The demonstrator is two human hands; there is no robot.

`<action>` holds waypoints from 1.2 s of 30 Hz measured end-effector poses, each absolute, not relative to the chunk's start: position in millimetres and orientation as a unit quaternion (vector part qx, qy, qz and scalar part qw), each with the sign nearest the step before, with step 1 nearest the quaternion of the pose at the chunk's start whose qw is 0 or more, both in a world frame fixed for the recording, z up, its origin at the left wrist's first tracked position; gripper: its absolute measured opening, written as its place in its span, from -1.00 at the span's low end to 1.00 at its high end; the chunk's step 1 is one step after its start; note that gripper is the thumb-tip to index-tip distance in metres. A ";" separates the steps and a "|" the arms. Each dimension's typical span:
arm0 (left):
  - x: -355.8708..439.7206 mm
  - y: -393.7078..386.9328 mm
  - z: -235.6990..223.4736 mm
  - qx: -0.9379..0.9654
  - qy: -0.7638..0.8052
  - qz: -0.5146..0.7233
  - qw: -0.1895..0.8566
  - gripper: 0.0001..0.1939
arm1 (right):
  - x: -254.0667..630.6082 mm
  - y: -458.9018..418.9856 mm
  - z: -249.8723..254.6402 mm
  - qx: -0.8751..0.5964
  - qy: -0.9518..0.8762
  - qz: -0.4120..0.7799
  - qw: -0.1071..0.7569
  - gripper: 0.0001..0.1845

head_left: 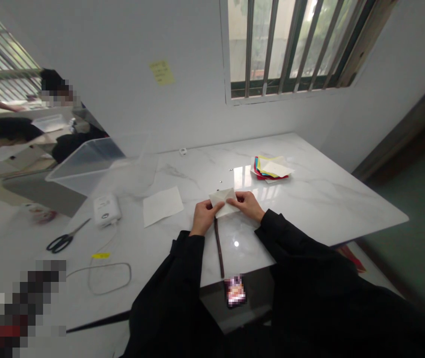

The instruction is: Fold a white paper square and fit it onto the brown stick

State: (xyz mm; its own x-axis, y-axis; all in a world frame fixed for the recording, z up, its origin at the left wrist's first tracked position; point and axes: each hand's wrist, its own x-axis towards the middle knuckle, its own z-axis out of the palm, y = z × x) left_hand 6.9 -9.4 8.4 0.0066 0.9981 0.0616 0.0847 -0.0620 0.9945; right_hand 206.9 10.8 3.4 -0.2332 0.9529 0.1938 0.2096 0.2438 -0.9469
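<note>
White paper [224, 202], creased into a small folded piece, is held above the near part of the table [320, 194], between both hands. Its left edge is gripped by the left hand [203, 218], thumb laid on top; its right edge is pinched by the right hand [250, 205], thumb likewise on top. Fingers of both are closed on the paper, partly hidden under it. Both wrists are covered by black sleeves [186, 258].

A thin brown stick [219, 248] is seen below the paper, pointed at the near table edge; whether it is touched by the paper cannot be told. A flat white sheet [163, 206] is placed left of the hands. Coloured papers [272, 169], topped with white, are piled far right. Tiny bits [220, 182] are scattered beyond the paper, too small to be identified.

Further left, scissors [63, 242] are laid near a white device [107, 210], with a cable [130, 273] looped below, marked by a yellow tag [101, 255]. Behind these, a clear bin [85, 171] is set. A yellow note [162, 72] is stuck on the wall, left of a barred window [283, 44].
</note>
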 end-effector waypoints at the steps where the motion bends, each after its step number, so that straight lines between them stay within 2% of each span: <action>1: 7.0 -9.6 8.7 0.536 0.507 0.492 0.462 -0.45 | 206.8 11.2 2.4 -0.440 -0.659 0.428 0.435 -0.46; 5: 5.1 -7.2 9.0 0.520 0.512 0.501 0.464 -0.48 | 205.2 14.7 -2.4 -0.428 -0.650 0.434 0.454 -0.46; 11: -1.4 -0.1 6.8 0.389 0.464 0.604 0.519 -0.40 | 204.6 21.1 -8.2 -0.404 -0.615 0.448 0.508 -0.49; 19: -6.3 -1.5 10.3 0.336 0.398 0.619 0.587 -0.53 | 208.4 18.5 -3.7 -0.444 -0.573 0.426 0.541 -0.56; 25: -7.6 -3.9 19.4 0.270 0.408 0.642 0.590 -0.74 | 208.6 18.3 -1.9 -0.452 -0.569 0.433 0.533 -0.55; 30: -7.3 -6.6 24.3 0.250 0.419 0.644 0.589 -0.83 | 208.9 21.7 -5.4 -0.457 -0.573 0.431 0.526 -0.57; 36: -9.6 -5.2 23.6 0.238 0.425 0.651 0.582 -0.84 | 211.3 32.3 -8.8 -0.482 -0.639 0.321 0.507 -0.72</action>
State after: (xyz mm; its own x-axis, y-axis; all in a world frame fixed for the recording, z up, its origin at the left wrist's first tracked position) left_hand -9.6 -5.2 23.6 -0.2089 0.9603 -0.1850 -0.5549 0.0394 0.8310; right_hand 211.3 32.3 -8.8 -0.0214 0.9406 0.3389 0.2894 0.3303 -0.8984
